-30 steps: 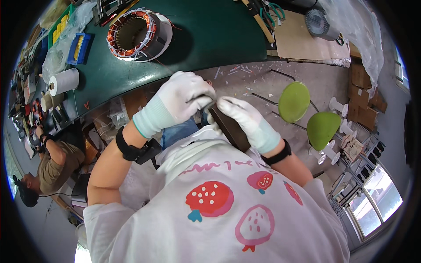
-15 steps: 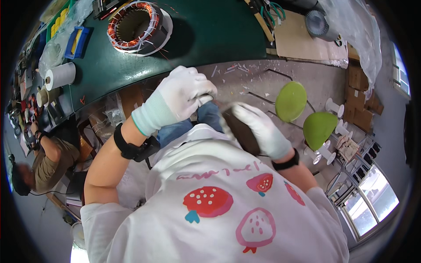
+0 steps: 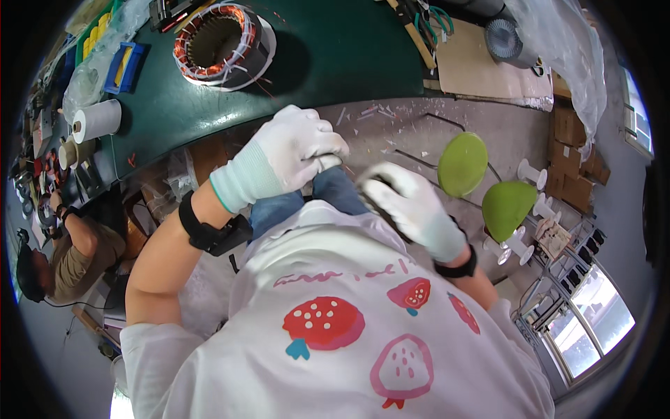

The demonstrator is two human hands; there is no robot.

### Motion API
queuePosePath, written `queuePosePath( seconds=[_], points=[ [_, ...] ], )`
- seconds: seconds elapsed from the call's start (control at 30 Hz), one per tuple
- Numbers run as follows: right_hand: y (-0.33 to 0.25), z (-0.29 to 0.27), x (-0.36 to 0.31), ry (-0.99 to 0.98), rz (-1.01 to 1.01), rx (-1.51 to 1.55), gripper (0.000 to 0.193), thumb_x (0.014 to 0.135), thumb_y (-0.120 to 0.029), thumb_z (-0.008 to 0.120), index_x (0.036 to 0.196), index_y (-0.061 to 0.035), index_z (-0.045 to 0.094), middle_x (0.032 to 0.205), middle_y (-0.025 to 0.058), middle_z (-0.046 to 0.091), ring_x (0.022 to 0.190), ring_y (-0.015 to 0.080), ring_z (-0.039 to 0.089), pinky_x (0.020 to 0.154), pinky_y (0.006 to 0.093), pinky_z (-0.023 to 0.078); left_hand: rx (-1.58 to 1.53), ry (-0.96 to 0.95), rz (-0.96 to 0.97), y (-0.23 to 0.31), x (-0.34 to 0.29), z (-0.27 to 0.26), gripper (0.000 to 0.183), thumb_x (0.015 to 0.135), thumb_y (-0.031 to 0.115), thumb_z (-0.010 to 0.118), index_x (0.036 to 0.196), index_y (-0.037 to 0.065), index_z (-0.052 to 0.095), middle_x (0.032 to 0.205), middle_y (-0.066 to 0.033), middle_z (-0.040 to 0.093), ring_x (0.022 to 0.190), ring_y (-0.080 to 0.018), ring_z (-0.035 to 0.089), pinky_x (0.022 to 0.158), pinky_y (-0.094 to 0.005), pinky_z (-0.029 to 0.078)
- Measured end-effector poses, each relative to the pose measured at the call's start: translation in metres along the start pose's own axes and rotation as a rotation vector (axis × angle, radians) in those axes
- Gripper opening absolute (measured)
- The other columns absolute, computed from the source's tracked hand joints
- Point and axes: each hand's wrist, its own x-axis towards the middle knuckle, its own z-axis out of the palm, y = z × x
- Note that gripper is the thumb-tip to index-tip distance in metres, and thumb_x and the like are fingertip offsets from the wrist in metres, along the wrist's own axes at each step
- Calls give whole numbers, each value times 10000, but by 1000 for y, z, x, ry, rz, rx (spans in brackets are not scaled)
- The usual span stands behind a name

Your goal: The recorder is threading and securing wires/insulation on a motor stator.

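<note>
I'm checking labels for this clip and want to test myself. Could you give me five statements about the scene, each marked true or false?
1. The left hand and right hand are both gloved in white. True.
2. The left hand is spread wide open. False: its fingers are curled in.
3. The right hand curls over a dark object, which it mostly hides. True.
4. The copper-wound ring lies on the floor. False: the copper-wound ring is on the green table.
5. The seats to the right of the hands are red. False: both seats are green.
</note>
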Motion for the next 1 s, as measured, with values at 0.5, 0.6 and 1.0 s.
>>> queuePosePath(
  seconds=[0.5, 0.6, 1.0],
  points=[
    [-10, 23, 14, 192, -185, -195, 232, 969, -217, 646, 1026, 8, 630, 886, 215, 622, 851, 413, 612, 762, 436, 493, 44, -41, 16, 2, 8, -2, 69, 858, 127, 724, 926, 126, 714, 804, -49, 623, 826, -291, 579, 773, -409, 460],
    [-9, 10, -1, 74, -72, -84, 232, 990, -215, 628, 1052, 8, 648, 919, 194, 656, 849, 344, 644, 769, 406, 503, 25, -44, 3, 1, 5, -1, 63, 851, 131, 727, 914, 128, 717, 798, -51, 629, 833, -290, 588, 770, -409, 462],
    [6, -6, -7, -290, 203, 613, 388, 1086, -386, 538, 1160, -16, 627, 968, 52, 670, 843, 114, 629, 791, 289, 531, 64, 13, 16, 3, 4, -1, 104, 840, 160, 735, 938, 135, 710, 796, -45, 621, 828, -296, 591, 803, -410, 451]
  ],
)
